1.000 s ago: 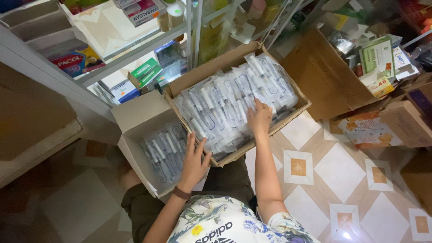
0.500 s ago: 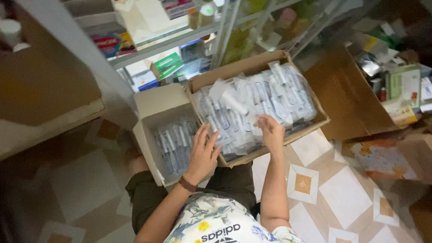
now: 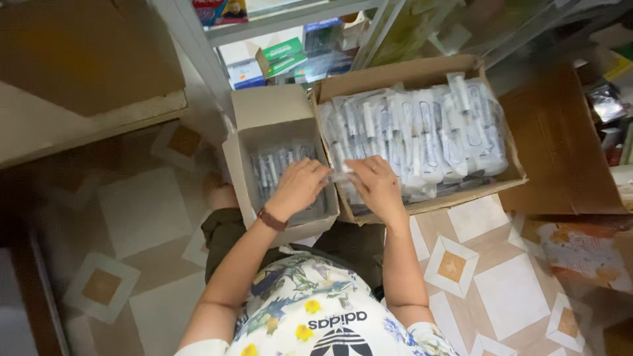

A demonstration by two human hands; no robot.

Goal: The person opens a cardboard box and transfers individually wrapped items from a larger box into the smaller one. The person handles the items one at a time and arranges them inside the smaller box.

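- Hands meet over the edge shared by two cardboard boxes on a tiled floor (image 3: 508,296), seen from above the seated person.
- Left hand (image 3: 298,186) hovers over the small box (image 3: 264,112), fingers curled and close together, tips pinching the near end of a clear-wrapped syringe packet (image 3: 341,175); a dark band sits on that wrist.
- Right hand (image 3: 377,183) lies over the near-left corner of the large box (image 3: 402,71), fingers bent and drawn together, tips touching the same packet from the other side.
- Packet itself sits between the two hands, right above the wall dividing the boxes; its exact outline is blurred.
- Small box holds a thin row of wrapped syringes (image 3: 280,165) standing along its bottom, with its flap folded back.
- Large box is heaped full with wrapped syringes (image 3: 428,128) lying in loose overlapping layers.
- Shelf (image 3: 290,16) behind the boxes carries green and blue cartons (image 3: 280,51).
- Open brown carton (image 3: 560,145) stands just right of the large box.
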